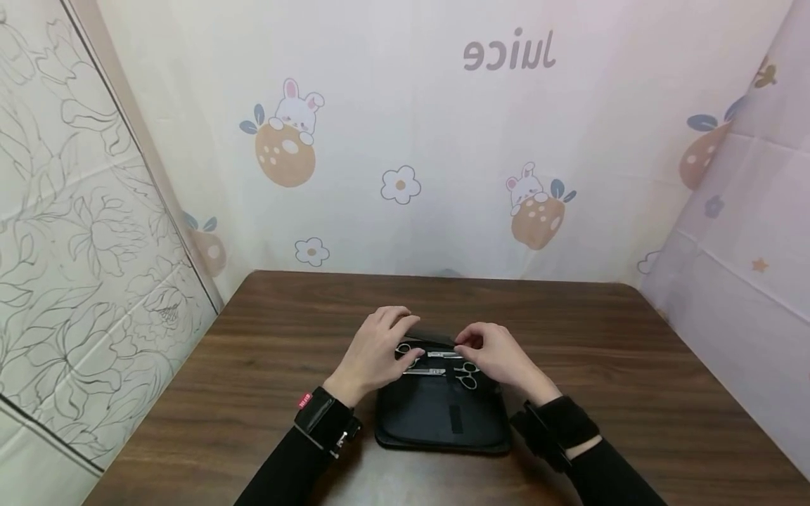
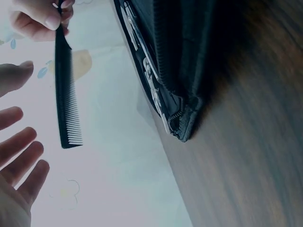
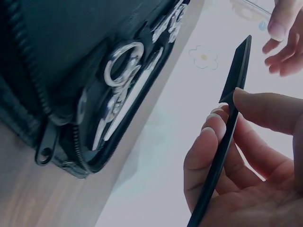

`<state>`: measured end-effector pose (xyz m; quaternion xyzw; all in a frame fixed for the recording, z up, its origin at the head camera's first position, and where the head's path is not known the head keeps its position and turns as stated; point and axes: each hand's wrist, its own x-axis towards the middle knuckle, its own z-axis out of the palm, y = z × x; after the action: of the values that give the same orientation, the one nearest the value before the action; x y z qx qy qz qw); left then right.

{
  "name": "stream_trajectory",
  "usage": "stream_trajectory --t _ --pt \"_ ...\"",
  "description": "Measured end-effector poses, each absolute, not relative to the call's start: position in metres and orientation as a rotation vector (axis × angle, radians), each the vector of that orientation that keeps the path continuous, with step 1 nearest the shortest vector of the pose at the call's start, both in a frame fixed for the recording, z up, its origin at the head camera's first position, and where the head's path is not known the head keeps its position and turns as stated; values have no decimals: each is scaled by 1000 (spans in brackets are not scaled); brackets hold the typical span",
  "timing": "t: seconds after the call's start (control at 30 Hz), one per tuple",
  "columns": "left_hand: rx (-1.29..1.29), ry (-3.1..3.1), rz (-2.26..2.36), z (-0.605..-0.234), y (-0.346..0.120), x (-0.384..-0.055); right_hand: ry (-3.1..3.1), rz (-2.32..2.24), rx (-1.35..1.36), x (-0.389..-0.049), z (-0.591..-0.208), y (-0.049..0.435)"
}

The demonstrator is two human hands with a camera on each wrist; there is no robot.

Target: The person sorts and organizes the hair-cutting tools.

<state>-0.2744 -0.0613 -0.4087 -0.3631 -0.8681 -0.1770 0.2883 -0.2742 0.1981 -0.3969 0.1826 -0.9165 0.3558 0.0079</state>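
In my right hand a black comb is pinched by its handle between thumb and fingers, over the far end of the case. My left hand has its fingers spread beside the comb's toothed end, with a gap between them in the left wrist view. Below both hands lies a black zip case, unzipped. Two pairs of silver scissors sit in it, one with its finger rings toward the right, the other with its rings partly behind my left hand. In the right wrist view the scissors show close up.
The case rests on a dark brown wooden table. A zip pull hangs at the case's corner. Behind the table hangs a pale curtain with rabbit and flower prints; a flower-patterned panel stands at the left.
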Motion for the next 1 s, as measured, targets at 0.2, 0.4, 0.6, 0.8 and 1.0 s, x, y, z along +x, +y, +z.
stream_trajectory --t 0.2,0.4,0.6,0.8,1.0 --pt "-959 -2428 -376 -412 -58 -271 -2872 1069 649 -267 -394 196" --pt "-985 -2522 -323 -417 -56 -270 -2885 1052 684 -262 -390 197" --pt "-975 -2562 -348 -413 -60 -265 -2874 1055 733 -258 -389 197" --pt "-1002 -2586 -342 -411 -61 -260 -2862 1050 769 -254 -387 193" --pt "-1035 -2601 -281 -413 -54 -257 -2845 1066 828 -247 -387 190"
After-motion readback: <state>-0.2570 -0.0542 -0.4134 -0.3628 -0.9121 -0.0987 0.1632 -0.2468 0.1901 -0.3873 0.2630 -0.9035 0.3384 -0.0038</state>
